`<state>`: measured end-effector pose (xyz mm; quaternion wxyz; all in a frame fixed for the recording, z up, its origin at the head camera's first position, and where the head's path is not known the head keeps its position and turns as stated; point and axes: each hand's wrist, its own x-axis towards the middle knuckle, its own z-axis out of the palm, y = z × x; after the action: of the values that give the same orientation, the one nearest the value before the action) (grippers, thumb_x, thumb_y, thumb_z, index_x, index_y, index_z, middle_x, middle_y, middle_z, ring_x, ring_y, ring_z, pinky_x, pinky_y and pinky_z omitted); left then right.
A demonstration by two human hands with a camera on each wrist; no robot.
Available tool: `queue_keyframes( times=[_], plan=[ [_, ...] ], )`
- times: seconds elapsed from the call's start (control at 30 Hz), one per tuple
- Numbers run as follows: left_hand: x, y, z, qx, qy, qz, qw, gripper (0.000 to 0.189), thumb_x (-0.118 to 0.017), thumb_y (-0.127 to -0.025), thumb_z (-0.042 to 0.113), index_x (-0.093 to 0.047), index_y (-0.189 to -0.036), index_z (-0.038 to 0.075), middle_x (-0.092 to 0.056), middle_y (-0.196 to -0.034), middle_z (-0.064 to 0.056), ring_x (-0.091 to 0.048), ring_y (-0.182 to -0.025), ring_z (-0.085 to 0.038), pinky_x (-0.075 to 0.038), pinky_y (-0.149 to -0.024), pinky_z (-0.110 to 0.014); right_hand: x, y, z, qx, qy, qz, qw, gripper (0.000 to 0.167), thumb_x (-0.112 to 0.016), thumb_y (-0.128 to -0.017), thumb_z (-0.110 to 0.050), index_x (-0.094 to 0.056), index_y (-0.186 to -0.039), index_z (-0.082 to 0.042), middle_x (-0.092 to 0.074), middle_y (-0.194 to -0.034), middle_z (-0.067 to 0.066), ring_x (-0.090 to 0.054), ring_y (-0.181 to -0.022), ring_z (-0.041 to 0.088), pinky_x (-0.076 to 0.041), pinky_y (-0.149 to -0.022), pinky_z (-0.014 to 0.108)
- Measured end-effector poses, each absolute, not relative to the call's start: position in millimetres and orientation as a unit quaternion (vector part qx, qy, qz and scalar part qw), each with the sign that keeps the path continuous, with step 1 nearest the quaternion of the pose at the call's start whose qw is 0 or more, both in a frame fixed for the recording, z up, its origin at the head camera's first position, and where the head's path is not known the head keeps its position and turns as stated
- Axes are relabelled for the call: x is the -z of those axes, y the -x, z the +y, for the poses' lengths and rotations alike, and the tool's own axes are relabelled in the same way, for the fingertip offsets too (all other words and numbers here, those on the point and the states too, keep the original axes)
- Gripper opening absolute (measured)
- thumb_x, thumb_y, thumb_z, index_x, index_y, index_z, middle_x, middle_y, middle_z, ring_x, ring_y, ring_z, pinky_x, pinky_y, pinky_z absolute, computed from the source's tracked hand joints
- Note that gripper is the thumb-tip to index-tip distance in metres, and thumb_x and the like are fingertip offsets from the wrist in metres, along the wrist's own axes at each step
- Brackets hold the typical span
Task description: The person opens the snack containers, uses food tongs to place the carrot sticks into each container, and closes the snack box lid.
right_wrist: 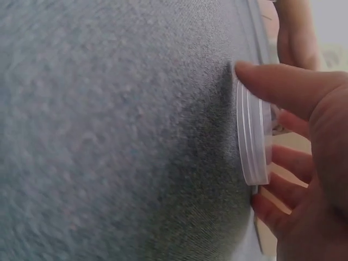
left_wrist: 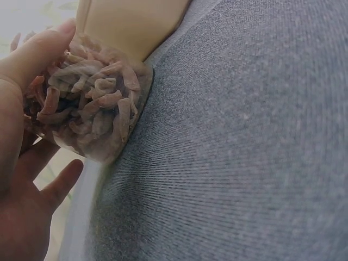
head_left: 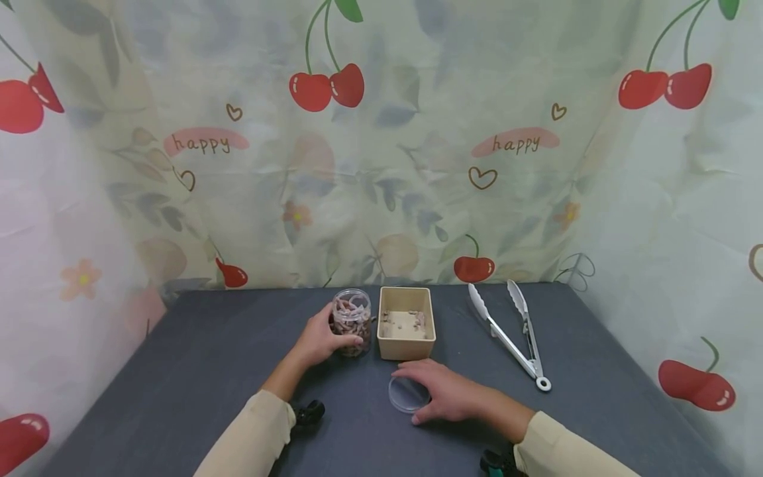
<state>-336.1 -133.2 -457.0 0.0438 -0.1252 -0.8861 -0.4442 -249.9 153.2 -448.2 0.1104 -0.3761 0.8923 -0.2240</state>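
My left hand (head_left: 314,340) grips a clear plastic jar (head_left: 353,321) that stands on the table without a lid. Short, curled, brownish-pink pieces (left_wrist: 87,109) fill much of it; their exact kind I cannot tell. In the left wrist view the thumb lies across the jar's side. My right hand (head_left: 448,392) has its fingers and thumb curled round the edge of a clear round lid (head_left: 408,397) at the table surface. The right wrist view shows this lid (right_wrist: 253,136) edge-on, with a ridged rim between thumb and fingers.
Just right of the jar stands a beige rectangular box (head_left: 406,350) with a few small bits inside. Silver tongs (head_left: 516,351) lie spread at the right of the dark cloth-covered table (head_left: 197,371). A cherry-patterned curtain (head_left: 381,192) encloses the back and sides.
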Motion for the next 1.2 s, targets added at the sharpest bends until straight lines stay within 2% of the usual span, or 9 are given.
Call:
queue_keyframes(
  times=[0.27,0.5,0.8,0.97,1.2],
  plan=[
    [456.4,334.6,-132.7,0.446,0.118,-0.886,0.045,0.099,-0.088,-0.069,0.040,-0.038,-0.146,0.003,-0.056,-0.130,-0.016,-0.052,-0.118,-0.030,-0.039,-0.098,-0.049,444.3,252.3,153.1,0.189,0.389,0.895,0.111,0.058,-0.081,-0.078,-0.024,-0.058,-0.131,-0.016,-0.050,-0.141,0.007,-0.042,-0.130,0.025,-0.033,-0.104,0.046],
    [458.0,335.2,-132.4,0.449,0.119,-0.885,0.044,0.100,-0.088,-0.069,0.039,-0.037,-0.147,0.002,-0.055,-0.131,-0.017,-0.052,-0.118,-0.030,-0.039,-0.098,-0.048,437.7,253.6,156.2,0.189,0.393,0.892,0.121,0.052,-0.080,-0.079,-0.029,-0.062,-0.127,-0.019,-0.052,-0.138,0.005,-0.045,-0.128,0.023,-0.035,-0.103,0.041],
    [458.0,335.4,-132.9,0.448,0.120,-0.885,0.048,0.102,-0.088,-0.069,0.041,-0.036,-0.148,0.003,-0.055,-0.131,-0.017,-0.052,-0.118,-0.031,-0.041,-0.097,-0.048,406.4,253.7,153.4,0.198,0.407,0.885,0.110,0.033,-0.075,-0.084,-0.032,-0.070,-0.115,-0.019,-0.058,-0.132,0.002,-0.051,-0.123,0.019,-0.038,-0.101,0.039],
    [458.5,335.5,-133.1,0.452,0.116,-0.883,0.049,0.099,-0.088,-0.068,0.041,-0.039,-0.146,0.005,-0.057,-0.129,-0.015,-0.054,-0.115,-0.029,-0.042,-0.095,-0.047,386.9,259.4,147.9,0.198,0.409,0.885,0.102,0.032,-0.075,-0.086,-0.034,-0.071,-0.114,-0.020,-0.060,-0.129,-0.002,-0.052,-0.120,0.015,-0.040,-0.100,0.037],
    [459.7,335.5,-133.0,0.455,0.121,-0.881,0.052,0.098,-0.089,-0.067,0.042,-0.040,-0.145,0.005,-0.058,-0.126,-0.013,-0.054,-0.114,-0.028,-0.042,-0.096,-0.047,359.3,267.1,136.3,0.176,0.417,0.888,0.084,0.034,-0.073,-0.087,-0.034,-0.069,-0.118,-0.020,-0.058,-0.133,-0.001,-0.049,-0.124,0.017,-0.037,-0.103,0.040]
  ],
)
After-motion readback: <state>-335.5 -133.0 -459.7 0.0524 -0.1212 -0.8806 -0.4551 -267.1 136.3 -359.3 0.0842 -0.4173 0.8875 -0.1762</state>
